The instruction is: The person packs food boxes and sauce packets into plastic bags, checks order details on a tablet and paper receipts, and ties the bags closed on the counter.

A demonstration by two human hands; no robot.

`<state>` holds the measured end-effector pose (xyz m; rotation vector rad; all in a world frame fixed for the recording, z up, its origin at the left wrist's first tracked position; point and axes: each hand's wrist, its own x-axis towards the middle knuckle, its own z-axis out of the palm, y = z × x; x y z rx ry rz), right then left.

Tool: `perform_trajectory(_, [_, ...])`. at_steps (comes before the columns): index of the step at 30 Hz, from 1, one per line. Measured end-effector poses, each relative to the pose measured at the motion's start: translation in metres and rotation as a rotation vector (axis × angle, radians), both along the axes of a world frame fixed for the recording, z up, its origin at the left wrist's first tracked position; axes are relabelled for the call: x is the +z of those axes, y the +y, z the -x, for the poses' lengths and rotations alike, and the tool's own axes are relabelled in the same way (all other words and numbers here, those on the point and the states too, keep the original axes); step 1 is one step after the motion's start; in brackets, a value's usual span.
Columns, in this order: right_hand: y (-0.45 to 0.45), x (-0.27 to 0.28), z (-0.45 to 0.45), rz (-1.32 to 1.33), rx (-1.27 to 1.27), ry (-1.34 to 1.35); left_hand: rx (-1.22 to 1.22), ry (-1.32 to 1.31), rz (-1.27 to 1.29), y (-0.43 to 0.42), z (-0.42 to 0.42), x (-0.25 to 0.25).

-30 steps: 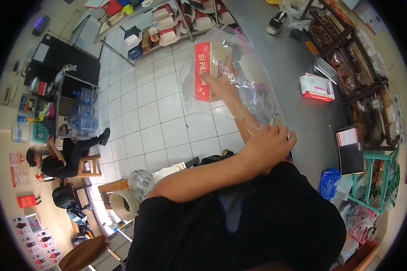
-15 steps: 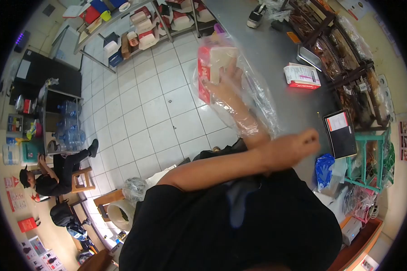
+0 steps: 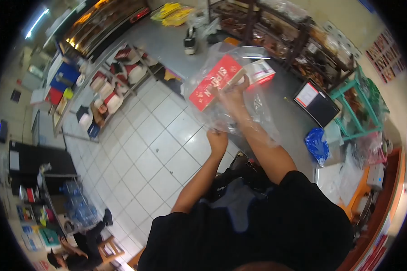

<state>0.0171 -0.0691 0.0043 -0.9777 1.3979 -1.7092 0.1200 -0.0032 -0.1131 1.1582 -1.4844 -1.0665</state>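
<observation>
My right hand (image 3: pixel 233 95) is inside a clear plastic bag (image 3: pixel 260 110), its fingers closed on a red box with white lettering (image 3: pixel 217 80). The box is tilted, and the bag surrounds it and reaches down my forearm. Below it, my left hand (image 3: pixel 218 142) is closed at the bag's lower edge and seems to grip the plastic; its fingertips are partly hidden. Just beyond the held box, a second red-and-white box (image 3: pixel 261 72) lies on the grey table (image 3: pixel 282 108).
On the table are a black case with a label (image 3: pixel 316 103), a blue plastic packet (image 3: pixel 317 147) and a dark device (image 3: pixel 190 41). Racks of packed goods (image 3: pixel 303 56) and a green crate (image 3: pixel 359 106) line the back. A person (image 3: pixel 79 250) sits at the lower left.
My left hand has swung from the right, across my right forearm, to the bag's lower left. The held box has turned, showing its lettered face. The view has rotated.
</observation>
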Motion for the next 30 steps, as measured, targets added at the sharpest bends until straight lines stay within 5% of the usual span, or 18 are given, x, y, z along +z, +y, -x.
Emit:
perform_trajectory(2, [-0.003,0.003,0.025,-0.066,-0.144,0.374,-0.423,-0.535,0.241,0.019,0.029,0.007])
perform_trajectory(4, [-0.005,-0.007,0.057,-0.181,-0.128,0.74,-0.907,-0.328,0.446,0.056,0.057,0.023])
perform_trajectory(5, [-0.013,-0.05,0.087,-0.239,-0.051,0.954,-0.919,-0.252,0.372,0.072,0.073,0.041])
perform_trajectory(7, [0.001,-0.065,0.125,-0.413,0.183,0.917,-1.036,-0.207,0.198,0.083,0.103,0.089])
perform_trajectory(9, [0.039,-0.031,0.142,-0.603,0.41,0.905,-1.241,-0.268,-0.003,0.071,0.133,0.123])
perform_trajectory(13, [0.078,-0.135,0.198,-0.42,0.372,1.496,-1.448,-0.129,0.009,0.053,0.133,0.17])
perform_trajectory(15, [0.074,-0.134,0.208,-0.543,0.504,1.488,-0.799,0.059,0.539,0.039,0.122,0.161])
perform_trajectory(18, [0.053,-0.127,0.231,-0.346,0.841,1.332,-0.251,-0.337,0.677,0.0,0.137,0.175])
perform_trajectory(19, [0.046,-0.103,0.233,-0.198,0.965,1.244,-0.304,-0.4,0.63,-0.018,0.146,0.163])
perform_trajectory(22, [0.04,0.065,0.228,-0.755,1.183,1.256,-0.507,-0.284,0.359,-0.045,0.136,0.136])
perform_trajectory(25, [0.016,0.159,0.267,-0.576,1.26,0.961,-0.646,0.024,0.033,-0.056,0.12,0.147])
perform_trajectory(26, [-0.001,0.172,0.278,-0.545,1.225,0.814,-0.673,0.13,-0.073,-0.059,0.114,0.153])
perform_trajectory(28, [-0.042,0.163,0.286,-0.408,1.009,0.938,-0.839,0.126,-0.188,-0.068,0.104,0.156])
perform_trajectory(30, [-0.082,0.086,0.288,-0.279,0.853,1.399,-1.023,0.066,-0.177,-0.076,0.099,0.175])
